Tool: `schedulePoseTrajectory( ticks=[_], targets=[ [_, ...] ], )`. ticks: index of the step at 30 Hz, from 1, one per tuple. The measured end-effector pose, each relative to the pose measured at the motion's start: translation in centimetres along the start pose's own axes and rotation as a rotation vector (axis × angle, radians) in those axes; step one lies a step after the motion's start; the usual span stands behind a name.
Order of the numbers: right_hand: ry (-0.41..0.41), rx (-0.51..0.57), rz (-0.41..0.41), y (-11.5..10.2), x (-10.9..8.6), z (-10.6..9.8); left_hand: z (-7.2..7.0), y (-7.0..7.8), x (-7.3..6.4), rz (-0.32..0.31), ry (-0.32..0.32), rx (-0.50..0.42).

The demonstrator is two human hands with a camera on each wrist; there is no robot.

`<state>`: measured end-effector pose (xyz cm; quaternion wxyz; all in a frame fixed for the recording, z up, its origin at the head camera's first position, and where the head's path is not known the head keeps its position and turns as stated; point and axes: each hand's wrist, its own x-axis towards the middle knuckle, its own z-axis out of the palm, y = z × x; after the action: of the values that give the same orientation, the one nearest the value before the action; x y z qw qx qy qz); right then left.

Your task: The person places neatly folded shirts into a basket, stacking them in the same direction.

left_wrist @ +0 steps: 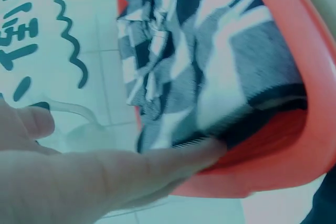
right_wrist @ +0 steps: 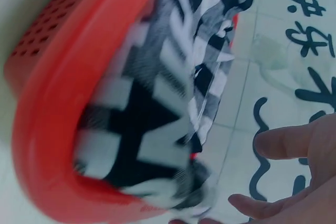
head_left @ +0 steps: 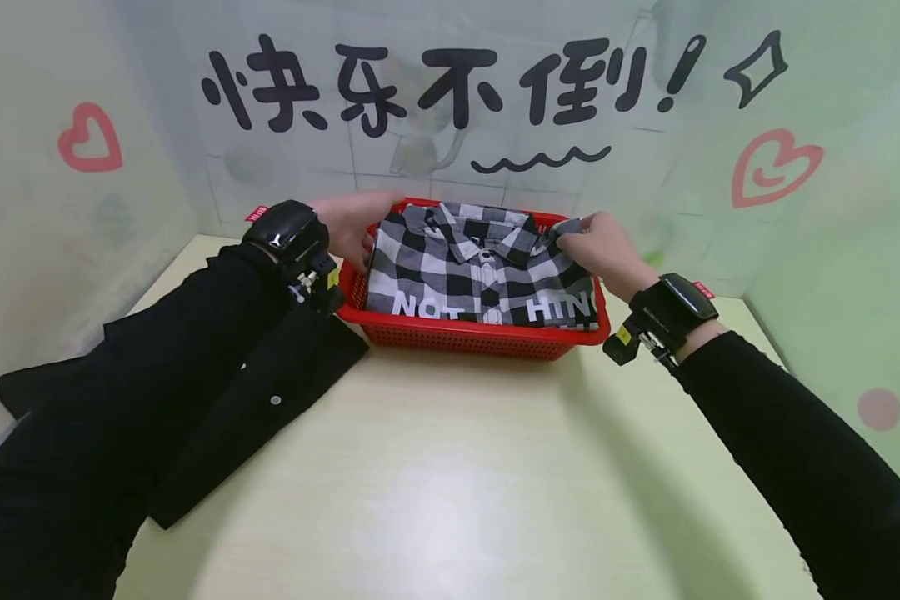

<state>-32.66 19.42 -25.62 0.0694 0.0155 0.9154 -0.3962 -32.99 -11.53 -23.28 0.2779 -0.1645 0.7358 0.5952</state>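
Note:
A black-and-white checked shirt (head_left: 487, 279) lies folded, collar at the back, in a red plastic basket (head_left: 465, 333). White letters run across its front. At the basket's left end, my left hand (head_left: 356, 221) reaches over the rim. One straight finger (left_wrist: 157, 174) touches the shirt's edge, beside the basket wall; the other fingers are partly hidden. On the right, my right hand (head_left: 607, 250) pinches the shirt near its shoulder. Two of its fingers (right_wrist: 286, 142) are spread away from the cloth in the right wrist view, and the pinching fingertips are mostly cut off.
A black garment (head_left: 273, 387) with light buttons lies on the table (head_left: 435, 467) under my left forearm. Behind the basket stands a pale wall (head_left: 420, 158) with black lettering. Side walls (head_left: 855, 275) close off the left and right.

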Motion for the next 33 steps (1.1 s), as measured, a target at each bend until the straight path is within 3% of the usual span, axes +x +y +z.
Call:
schedulePoseTrajectory(
  ticks=[8,14,20,25,33],
  targets=[
    [-0.003,0.067,-0.006,-1.4,-1.0,0.2,0.1,0.5,-2.1,0.062,-0.025,0.054],
    [0.045,0.106,-0.055,-1.8,-2.0,0.2,0.1,-0.9,-3.4,0.136,-0.079,0.043],
    [-0.041,0.116,-0.032,-2.3,-3.2,0.1,-0.2,-2.1,-4.5,0.205,-0.124,0.017],
    [-0.082,0.131,-0.036,-2.8,-4.7,0.0,-0.5,-3.1,-5.7,0.232,-0.12,-0.026],
    [-0.073,0.213,-0.106,-2.7,-7.2,0.2,-2.5,-5.5,-8.9,0.363,-0.114,-0.041]
  ],
)
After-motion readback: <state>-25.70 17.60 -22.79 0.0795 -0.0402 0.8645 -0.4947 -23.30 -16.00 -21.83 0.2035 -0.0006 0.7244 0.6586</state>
